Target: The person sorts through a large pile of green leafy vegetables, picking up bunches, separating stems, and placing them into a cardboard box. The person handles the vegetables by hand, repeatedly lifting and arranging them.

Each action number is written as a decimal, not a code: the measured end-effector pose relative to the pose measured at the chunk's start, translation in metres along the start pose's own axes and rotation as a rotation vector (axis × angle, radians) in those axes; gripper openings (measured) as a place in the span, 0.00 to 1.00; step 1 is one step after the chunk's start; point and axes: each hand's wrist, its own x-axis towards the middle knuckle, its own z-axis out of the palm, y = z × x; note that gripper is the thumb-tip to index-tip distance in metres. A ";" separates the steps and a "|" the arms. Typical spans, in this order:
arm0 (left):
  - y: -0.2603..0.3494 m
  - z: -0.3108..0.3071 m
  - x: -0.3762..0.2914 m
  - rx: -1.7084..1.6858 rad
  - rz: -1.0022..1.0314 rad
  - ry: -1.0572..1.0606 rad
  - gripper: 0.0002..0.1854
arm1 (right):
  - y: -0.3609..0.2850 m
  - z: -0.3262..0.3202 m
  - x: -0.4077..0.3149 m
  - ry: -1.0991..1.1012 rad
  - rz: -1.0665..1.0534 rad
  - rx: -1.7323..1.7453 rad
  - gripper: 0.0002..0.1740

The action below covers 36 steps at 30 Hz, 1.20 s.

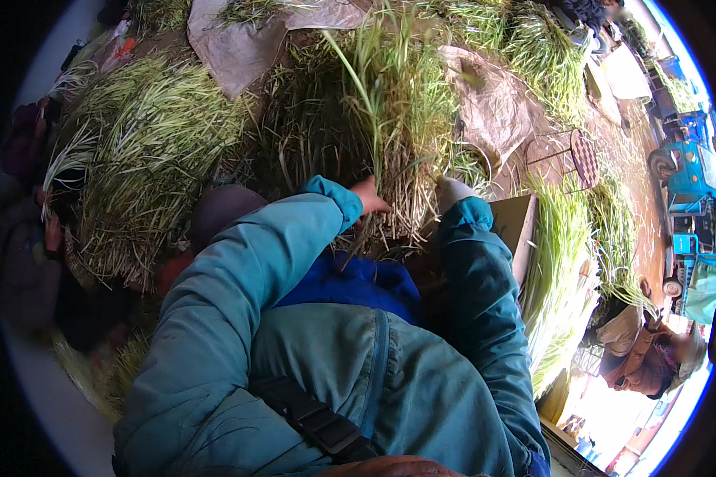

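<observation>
A heap of long green plants with dry, brownish lower stalks (414, 161) lies right in front of me. At the left side of it is my left hand (372, 198), bare, with its fingers around a leafy green stalk (377, 128) that stands above the rest. The root end of that stalk slants down below the hand towards my lap. My right hand (453, 192), in a pale glove, is at the lower right side of the heap. Its fingertips are partly hidden, and whether it grips any stalks is unclear. Blue cloth (358, 283) covers my lap.
A large pile of greens (149, 143) spreads to the left, beside another person's hand (53, 232). Pale sacking (492, 98) lies at the upper right. Trimmed greens (564, 262) lie beyond a cardboard box (516, 229). Further right are a checkered stool (585, 160) and a blue vehicle (692, 170).
</observation>
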 end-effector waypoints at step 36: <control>-0.001 -0.055 0.007 -0.994 0.098 0.248 0.48 | -0.109 0.042 0.060 -0.005 -0.331 1.364 0.25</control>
